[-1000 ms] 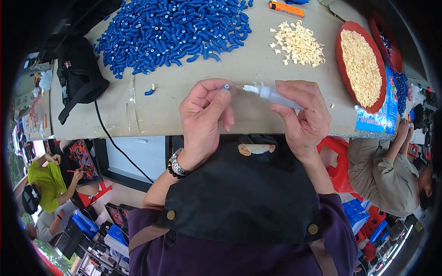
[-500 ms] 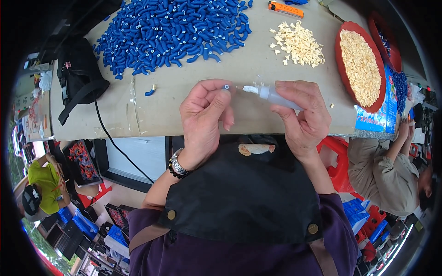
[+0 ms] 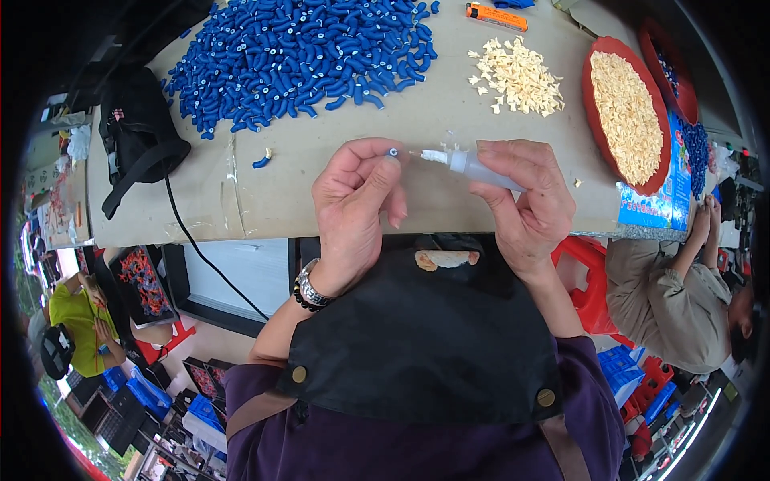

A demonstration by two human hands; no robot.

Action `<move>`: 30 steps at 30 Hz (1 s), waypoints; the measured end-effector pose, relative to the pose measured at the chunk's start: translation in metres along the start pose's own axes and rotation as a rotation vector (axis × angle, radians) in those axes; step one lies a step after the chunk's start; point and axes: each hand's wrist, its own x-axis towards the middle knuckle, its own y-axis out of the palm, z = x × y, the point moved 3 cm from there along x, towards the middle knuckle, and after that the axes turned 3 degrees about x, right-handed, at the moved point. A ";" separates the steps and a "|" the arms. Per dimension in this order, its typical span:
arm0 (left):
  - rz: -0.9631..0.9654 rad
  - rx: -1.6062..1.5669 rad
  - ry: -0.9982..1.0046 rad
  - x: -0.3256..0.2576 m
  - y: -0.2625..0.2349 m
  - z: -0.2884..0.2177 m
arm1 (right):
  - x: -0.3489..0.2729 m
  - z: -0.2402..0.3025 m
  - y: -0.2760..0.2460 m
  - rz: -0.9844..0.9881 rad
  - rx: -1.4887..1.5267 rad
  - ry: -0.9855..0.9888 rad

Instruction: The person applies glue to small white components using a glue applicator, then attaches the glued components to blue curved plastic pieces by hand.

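Observation:
My left hand (image 3: 357, 192) pinches a small blue curved piece (image 3: 392, 153) between thumb and forefinger, its pale round end showing. In my right hand (image 3: 529, 188) is a translucent squeeze bottle (image 3: 475, 167), held on its side with a white crusted nozzle (image 3: 433, 155). The thin tip points left at the blue piece and is very close to it; whether they touch I cannot tell. To the left on the table lies a blue piece with a cream-coloured bit on its end (image 3: 262, 158).
A big heap of blue curved pieces (image 3: 297, 64) covers the back of the table. Small cream pieces (image 3: 517, 76) lie at back right, beside a red tray (image 3: 592, 100) of more. An orange tube-like object (image 3: 496, 16), a black bag (image 3: 136, 120) and its cord lie around. Other people sit at both sides.
The bottle has shifted slightly left, its tip nearer the blue piece. My left hand has hardly moved. At the far left, the person in yellow has moved their arms.

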 end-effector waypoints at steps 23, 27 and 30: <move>0.044 0.052 0.018 -0.001 -0.001 0.003 | -0.003 0.001 -0.001 -0.014 0.020 -0.021; 0.046 0.069 0.006 -0.002 0.000 0.003 | -0.002 0.001 -0.001 -0.010 0.013 -0.034; 0.048 0.073 0.010 -0.002 0.001 0.002 | -0.002 0.001 -0.002 -0.007 0.011 -0.041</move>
